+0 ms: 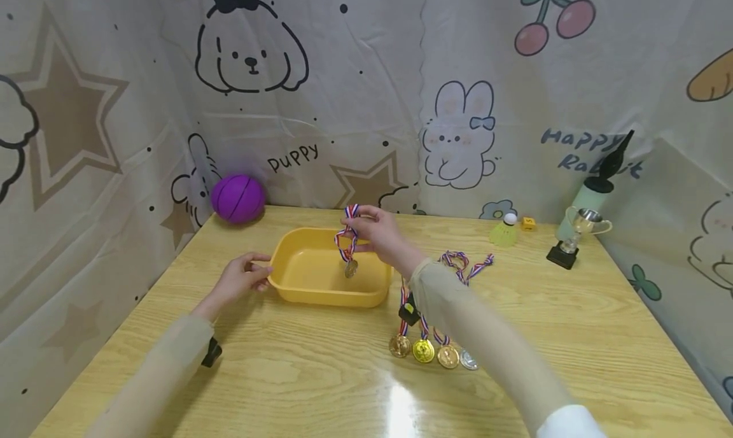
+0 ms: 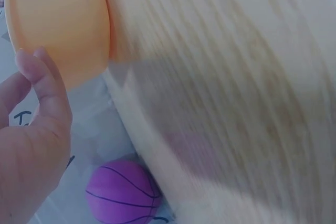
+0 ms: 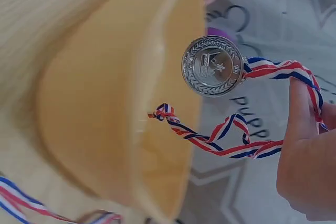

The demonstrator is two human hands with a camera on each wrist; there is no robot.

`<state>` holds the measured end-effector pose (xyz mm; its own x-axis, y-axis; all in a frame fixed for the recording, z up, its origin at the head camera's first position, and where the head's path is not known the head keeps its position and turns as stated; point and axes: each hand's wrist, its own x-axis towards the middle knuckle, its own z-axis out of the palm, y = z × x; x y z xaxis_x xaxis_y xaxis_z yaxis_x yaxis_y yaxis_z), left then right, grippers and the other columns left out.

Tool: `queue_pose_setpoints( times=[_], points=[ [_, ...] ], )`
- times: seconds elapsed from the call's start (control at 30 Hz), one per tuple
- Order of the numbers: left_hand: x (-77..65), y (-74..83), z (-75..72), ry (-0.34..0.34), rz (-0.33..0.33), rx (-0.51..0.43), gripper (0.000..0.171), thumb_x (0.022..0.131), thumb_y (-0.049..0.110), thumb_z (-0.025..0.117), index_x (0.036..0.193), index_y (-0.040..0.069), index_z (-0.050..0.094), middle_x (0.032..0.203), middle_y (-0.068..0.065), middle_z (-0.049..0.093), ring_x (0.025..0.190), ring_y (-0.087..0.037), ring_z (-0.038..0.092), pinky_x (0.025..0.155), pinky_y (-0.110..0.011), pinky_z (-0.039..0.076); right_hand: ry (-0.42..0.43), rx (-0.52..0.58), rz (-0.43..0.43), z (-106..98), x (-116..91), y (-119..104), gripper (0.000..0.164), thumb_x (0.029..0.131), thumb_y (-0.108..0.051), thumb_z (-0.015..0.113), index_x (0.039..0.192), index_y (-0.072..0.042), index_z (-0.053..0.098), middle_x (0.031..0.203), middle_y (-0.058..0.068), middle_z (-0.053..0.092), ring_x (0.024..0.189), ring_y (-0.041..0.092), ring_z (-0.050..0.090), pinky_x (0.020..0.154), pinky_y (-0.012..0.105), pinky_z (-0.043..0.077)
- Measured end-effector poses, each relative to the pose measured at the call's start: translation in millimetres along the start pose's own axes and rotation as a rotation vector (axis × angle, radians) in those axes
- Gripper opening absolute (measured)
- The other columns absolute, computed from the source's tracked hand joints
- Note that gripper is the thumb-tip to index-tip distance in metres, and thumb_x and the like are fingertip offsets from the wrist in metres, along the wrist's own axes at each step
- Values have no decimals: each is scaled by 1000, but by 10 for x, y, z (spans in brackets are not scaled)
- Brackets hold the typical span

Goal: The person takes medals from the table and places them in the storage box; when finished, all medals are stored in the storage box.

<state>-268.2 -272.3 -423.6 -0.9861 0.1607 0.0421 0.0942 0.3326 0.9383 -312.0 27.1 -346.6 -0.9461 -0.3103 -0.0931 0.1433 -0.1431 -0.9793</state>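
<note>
A silver medal (image 3: 212, 66) hangs by its red, white and blue ribbon (image 3: 286, 70) from my right hand (image 1: 380, 234). It dangles above the inside of a yellow plastic basin (image 1: 303, 296), and the ribbon's knotted end hangs beside it. My left hand (image 1: 237, 281) pinches the basin's left rim; in the left wrist view its fingertips meet the basin wall (image 2: 63, 24). On the table to the basin's right lie several more medals, among them a bronze-toned one (image 1: 399, 346), a gold one (image 1: 424, 351) and a silver one (image 1: 468, 360). My right forearm hides part of their ribbons.
A purple ball (image 1: 238, 199) sits at the back left corner. Along the back right are a yellow-green shuttlecock (image 1: 504, 232), a small yellow block (image 1: 529, 223), a trophy cup (image 1: 578, 234) and a pale green cylinder (image 1: 592, 196) with a black top. A printed curtain (image 1: 366, 107) surrounds the table.
</note>
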Motion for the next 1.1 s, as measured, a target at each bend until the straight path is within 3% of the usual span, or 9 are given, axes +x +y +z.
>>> queue_pose_setpoints(
  times=[0.23, 0.4, 0.6, 0.87, 1.1],
  points=[
    [10, 7, 18, 30, -82, 60, 43, 96, 8, 57, 130, -14, 44, 86, -11, 63, 70, -12, 65, 64, -24, 60, 42, -164, 43, 3, 40, 335, 28, 94, -7, 60, 120, -1, 56, 119, 20, 64, 73, 10, 67, 56, 28, 59],
    [-5, 20, 14, 31, -71, 62, 44, 96, 8, 56, 130, -16, 43, 87, -11, 63, 71, -13, 66, 63, -25, 60, 100, -288, 40, 58, 61, 490, 22, 90, -7, 66, 109, 0, 61, 95, 12, 67, 67, 13, 63, 59, 37, 62],
    [5, -2, 19, 32, -56, 59, 44, 96, 8, 56, 131, -16, 43, 92, -18, 64, 72, -12, 66, 62, -23, 60, 138, -310, 59, 80, 104, 609, 15, 88, -5, 67, 101, 0, 61, 81, 3, 60, 63, 13, 57, 66, 43, 62],
    [2, 3, 49, 40, -82, 56, 44, 97, 10, 56, 132, -14, 43, 93, -16, 64, 73, -12, 66, 63, -23, 60, 137, -330, 125, 36, 62, 608, 18, 88, -2, 65, 104, 2, 59, 85, 8, 62, 82, 28, 68, 65, 42, 62],
    [4, 17, 39, 36, -87, 71, 46, 98, 11, 55, 134, -14, 42, 97, -20, 62, 76, -15, 67, 67, -27, 61, 116, -359, 213, 14, 13, 539, 43, 84, 1, 69, 124, 6, 55, 106, 21, 63, 90, 28, 67, 65, 38, 62]
  ],
)
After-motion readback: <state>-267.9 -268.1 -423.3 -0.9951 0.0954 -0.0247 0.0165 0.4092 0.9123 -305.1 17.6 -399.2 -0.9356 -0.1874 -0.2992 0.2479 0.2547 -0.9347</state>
